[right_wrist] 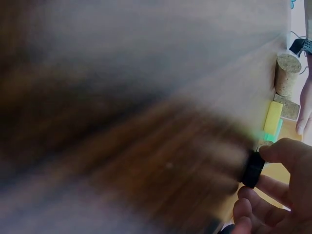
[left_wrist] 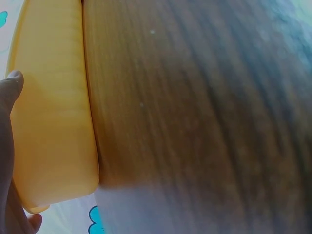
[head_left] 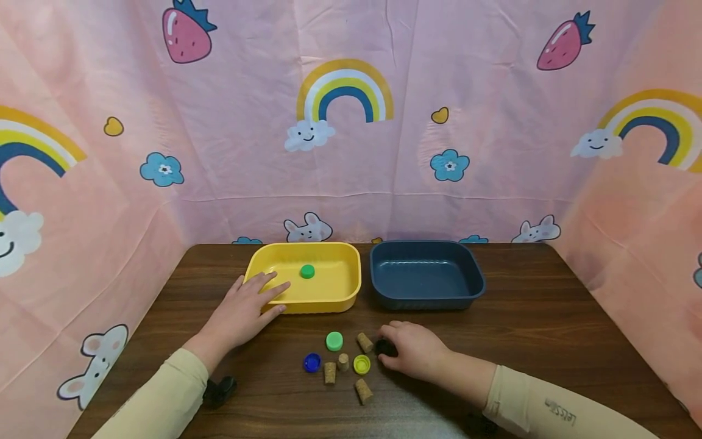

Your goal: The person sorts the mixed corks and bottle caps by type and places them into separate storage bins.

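My right hand (head_left: 414, 352) pinches a black bottle cap (right_wrist: 253, 170) between thumb and finger, low at the table. The spread fingers of my left hand (head_left: 241, 311) are nearly straight and lie over the front left rim of the yellow tub (head_left: 315, 306). A green cap (head_left: 308, 271) lies in that tub. Just left of my right hand, a light green cap (head_left: 334, 341), a blue cap (head_left: 312, 363) and a yellow cap (head_left: 362, 365) lie among several corks, one cork (head_left: 364, 342) being close to the fingertips.
A dark blue tub (head_left: 428, 303) stands to the right of the yellow one, with a narrow gap between them. Both are near the back edge of the brown wooden table (head_left: 526, 317). A patterned pink cloth (head_left: 351, 177) hangs behind and at both sides.
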`<state>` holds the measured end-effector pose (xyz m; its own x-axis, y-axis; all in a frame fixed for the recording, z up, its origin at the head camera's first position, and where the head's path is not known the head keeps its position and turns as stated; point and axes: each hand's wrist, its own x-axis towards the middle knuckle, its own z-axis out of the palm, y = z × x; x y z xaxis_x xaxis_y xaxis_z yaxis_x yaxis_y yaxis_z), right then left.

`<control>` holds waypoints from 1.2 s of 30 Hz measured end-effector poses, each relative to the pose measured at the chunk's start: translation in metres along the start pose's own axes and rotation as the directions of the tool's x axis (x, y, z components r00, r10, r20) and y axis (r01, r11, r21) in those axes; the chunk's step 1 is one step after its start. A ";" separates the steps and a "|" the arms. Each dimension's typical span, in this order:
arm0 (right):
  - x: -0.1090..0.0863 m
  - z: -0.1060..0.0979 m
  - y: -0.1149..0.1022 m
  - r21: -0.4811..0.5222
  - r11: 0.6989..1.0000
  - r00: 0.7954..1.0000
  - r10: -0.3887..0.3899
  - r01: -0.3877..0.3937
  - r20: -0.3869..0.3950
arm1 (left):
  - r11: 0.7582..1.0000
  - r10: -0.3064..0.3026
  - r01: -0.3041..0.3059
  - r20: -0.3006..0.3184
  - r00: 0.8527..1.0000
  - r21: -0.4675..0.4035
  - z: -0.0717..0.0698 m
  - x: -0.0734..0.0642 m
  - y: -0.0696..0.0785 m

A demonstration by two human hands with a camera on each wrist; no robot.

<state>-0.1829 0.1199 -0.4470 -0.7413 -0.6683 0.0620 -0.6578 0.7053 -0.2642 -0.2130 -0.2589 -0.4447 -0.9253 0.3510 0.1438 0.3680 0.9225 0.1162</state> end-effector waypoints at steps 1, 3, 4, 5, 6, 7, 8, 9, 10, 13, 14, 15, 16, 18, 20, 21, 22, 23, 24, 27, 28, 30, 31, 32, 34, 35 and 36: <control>0.000 0.000 0.000 0.001 1.000 1.000 0.000 0.000 0.000 | 1.000 0.000 0.000 0.001 1.000 0.001 0.000 0.000 0.000; 0.000 0.001 0.000 0.007 1.000 1.000 0.000 0.000 0.001 | 1.000 0.000 0.000 0.001 1.000 0.001 0.000 0.000 0.000; 0.001 0.001 0.000 0.009 1.000 1.000 0.000 0.000 0.002 | 1.000 0.001 -0.001 0.000 1.000 0.002 0.000 0.000 -0.001; 0.001 0.001 0.000 0.010 1.000 1.000 -0.001 0.001 0.002 | 1.000 0.003 -0.003 0.000 1.000 0.002 0.000 0.000 -0.001; 0.001 0.002 0.000 0.010 1.000 1.000 -0.002 0.002 0.003 | 1.000 0.005 -0.005 0.000 1.000 0.000 0.000 0.000 -0.001; 0.001 0.002 0.000 0.010 1.000 1.000 -0.002 0.002 0.005 | 1.000 0.005 -0.005 0.000 1.000 -0.002 0.000 0.000 -0.001; 0.001 0.001 0.000 0.009 1.000 1.000 -0.004 0.004 0.005 | 1.000 0.005 -0.005 0.001 1.000 -0.002 0.000 0.000 -0.001; 0.001 0.001 0.000 0.006 1.000 1.000 -0.005 0.005 0.004 | 1.000 0.004 -0.004 0.001 1.000 -0.004 0.000 -0.001 -0.002; 0.001 0.000 0.000 0.002 1.000 1.000 -0.005 0.005 0.003 | 1.000 0.003 -0.003 0.001 1.000 -0.006 0.001 -0.001 -0.002; 0.001 -0.006 -0.001 0.002 1.000 1.000 -0.001 0.001 0.001 | 1.000 -0.001 0.001 0.001 1.000 -0.012 0.001 -0.003 -0.002; 0.001 -0.009 -0.001 0.004 1.000 1.000 0.000 0.000 -0.001 | 1.000 -0.002 0.002 0.000 1.000 -0.013 0.000 -0.004 -0.002; 0.001 -0.012 -0.002 0.008 1.000 1.000 0.004 -0.004 -0.003 | 1.000 -0.003 0.003 -0.002 1.000 -0.015 0.000 -0.004 -0.002; 0.001 -0.015 -0.002 0.019 1.000 1.000 0.003 -0.003 -0.007 | 1.000 -0.003 0.003 -0.003 1.000 -0.014 0.000 -0.005 -0.002; 0.002 -0.022 -0.003 0.040 0.999 1.000 0.002 -0.001 -0.017 | 1.000 -0.004 0.004 -0.004 1.000 -0.012 0.000 -0.005 -0.002; 0.003 -0.028 -0.004 0.054 0.999 0.999 -0.005 0.006 -0.033 | 1.000 -0.005 0.005 -0.005 1.000 -0.010 0.001 -0.005 -0.002; 0.004 -0.030 -0.004 0.059 0.998 0.999 -0.009 0.011 -0.039 | 1.000 -0.006 0.006 -0.006 1.000 -0.009 0.001 -0.004 -0.002; 0.004 -0.032 -0.005 0.063 0.998 0.999 -0.016 0.018 -0.044 | 1.000 -0.006 0.006 -0.006 1.000 -0.007 0.001 -0.004 -0.002; 0.005 -0.034 -0.005 0.060 0.998 0.999 -0.017 0.020 -0.045 | 1.000 -0.006 0.006 -0.005 1.000 -0.007 0.001 -0.004 -0.002; 0.005 -0.035 -0.005 0.054 0.998 0.999 -0.017 0.020 -0.044 | 1.000 -0.006 0.006 -0.005 1.000 -0.008 0.000 -0.004 -0.002; 0.007 -0.039 -0.006 0.048 0.999 0.999 -0.023 0.025 -0.040 | 1.000 -0.002 0.002 -0.006 1.000 -0.011 0.000 -0.004 -0.002; 0.008 -0.041 -0.006 0.046 0.999 0.999 -0.023 0.025 -0.037 | 1.000 -0.001 0.001 -0.006 1.000 -0.011 -0.001 -0.003 -0.001; 0.010 -0.045 -0.007 0.047 0.999 0.999 -0.019 0.020 -0.029 | 1.000 0.000 0.000 -0.003 1.000 -0.014 -0.001 -0.003 -0.001; 0.012 -0.047 -0.007 0.051 0.999 1.000 -0.018 0.019 -0.026 | 1.000 0.000 0.000 -0.002 1.000 -0.015 -0.002 -0.002 0.000; 0.014 -0.050 -0.007 0.056 0.998 1.000 -0.013 0.014 -0.018 | 1.000 -0.001 0.001 0.001 1.000 -0.017 -0.002 -0.002 0.000; 0.019 -0.057 -0.008 0.082 0.997 1.000 0.006 -0.007 0.009 | 1.000 -0.003 0.003 0.007 1.000 -0.017 -0.003 -0.001 0.001; 0.023 -0.061 -0.008 0.109 0.994 0.999 0.016 -0.020 0.031 | 1.000 -0.004 0.004 0.010 1.000 -0.018 -0.003 0.000 0.001; 0.026 -0.065 -0.008 0.140 0.989 0.998 0.029 -0.037 0.056 | 1.000 -0.003 0.004 0.012 1.000 -0.018 -0.004 0.000 0.002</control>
<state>-0.2056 0.1119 -0.3804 -0.7517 -0.6596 0.0005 -0.6050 0.6892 -0.3988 -0.2122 -0.2579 -0.4409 -0.9275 0.3498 0.1316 0.3663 0.9207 0.1346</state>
